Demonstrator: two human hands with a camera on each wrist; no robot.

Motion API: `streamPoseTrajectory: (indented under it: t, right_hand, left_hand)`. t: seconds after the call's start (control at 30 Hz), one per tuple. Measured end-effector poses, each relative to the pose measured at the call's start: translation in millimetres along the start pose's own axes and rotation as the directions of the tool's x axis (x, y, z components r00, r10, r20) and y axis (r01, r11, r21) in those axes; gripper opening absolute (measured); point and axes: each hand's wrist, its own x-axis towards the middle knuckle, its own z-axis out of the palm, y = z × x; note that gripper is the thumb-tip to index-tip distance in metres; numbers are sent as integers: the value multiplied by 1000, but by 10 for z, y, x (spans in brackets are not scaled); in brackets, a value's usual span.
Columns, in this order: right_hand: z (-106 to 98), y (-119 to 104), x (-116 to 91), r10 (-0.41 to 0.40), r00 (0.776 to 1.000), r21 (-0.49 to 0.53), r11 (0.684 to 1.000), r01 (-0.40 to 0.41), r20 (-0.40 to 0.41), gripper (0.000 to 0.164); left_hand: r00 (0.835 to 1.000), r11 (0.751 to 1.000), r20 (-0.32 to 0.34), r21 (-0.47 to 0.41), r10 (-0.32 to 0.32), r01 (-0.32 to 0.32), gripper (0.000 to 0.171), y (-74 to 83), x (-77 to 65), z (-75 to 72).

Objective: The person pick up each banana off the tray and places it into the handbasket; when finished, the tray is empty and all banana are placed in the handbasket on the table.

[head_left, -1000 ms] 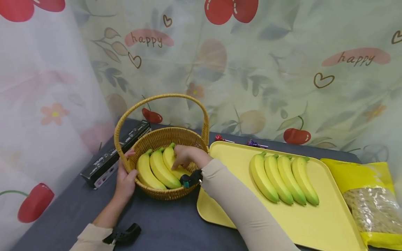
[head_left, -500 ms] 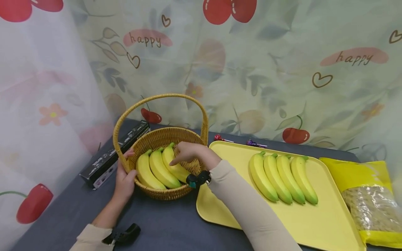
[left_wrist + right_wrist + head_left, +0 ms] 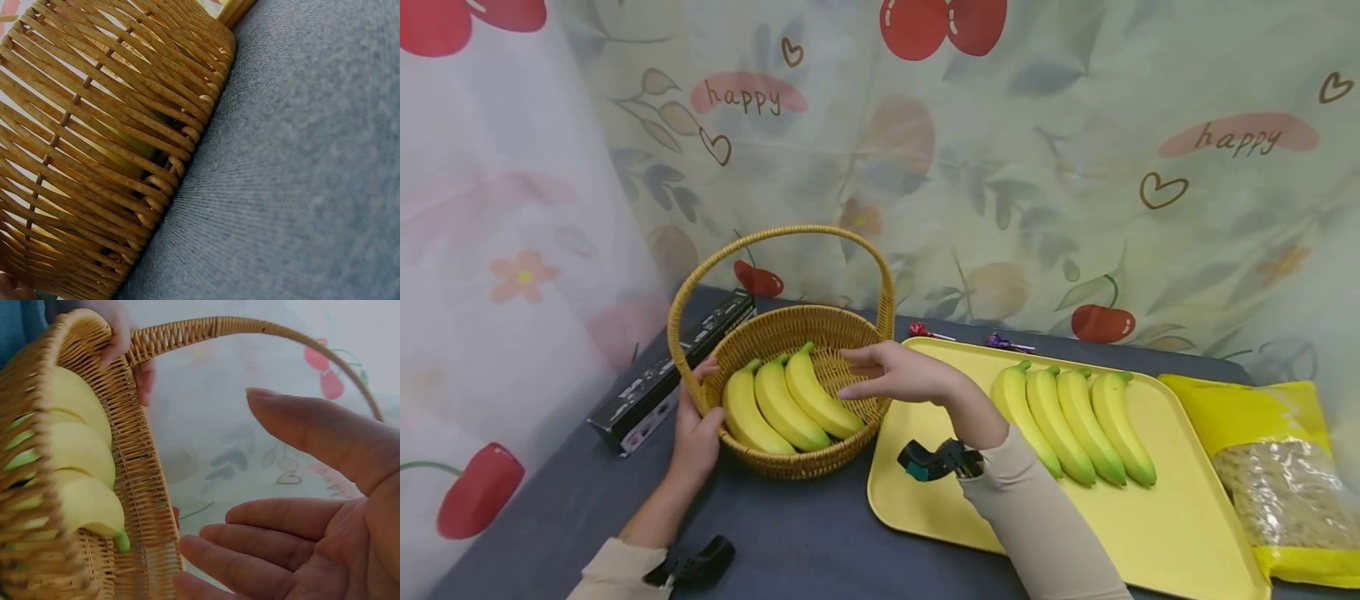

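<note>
A wicker basket [image 3: 805, 465] with a tall arched handle holds three bananas [image 3: 778, 406] lying side by side. At the basket's left side, my left hand [image 3: 697, 433] grips the rim by the handle's foot, thumb outside and fingertips inside. My right hand [image 3: 910, 375] is over the basket's right rim, apart from the bananas. In the right wrist view its fingers [image 3: 256, 550] and thumb are spread with nothing between them. Several more bananas [image 3: 1078, 425] lie in a row on a yellow tray [image 3: 1180, 533]. Only the woven wall of the basket [image 3: 106, 125] fills the left wrist view.
Behind the basket's left side lies a long black box [image 3: 662, 375]. Two lollipops, one red [image 3: 928, 332] and one purple [image 3: 1009, 342], lie behind the tray. A yellow bag [image 3: 1277, 483] with a clear window stands at the tray's right edge. A patterned curtain closes off the back.
My right hand has let go of the third banana, now lying in the basket, and drawn back right toward the tray. The left hand keeps its grip on the rim.
</note>
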Motion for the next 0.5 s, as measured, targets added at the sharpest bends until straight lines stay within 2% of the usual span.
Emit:
streamPoseTrajectory:
  t: [0.2,0.5]
  right_hand:
    - [68,143,-244,-40,998,58,997,42,-40,67]
    - [136,308,-564,1,979,49,999,10,-206,72]
  left_hand:
    - [1000,1000,-2,-29,7,-7,52,9,-10,5]
    - [1000,999,6,-35,19,-18,52,7,-7,17]
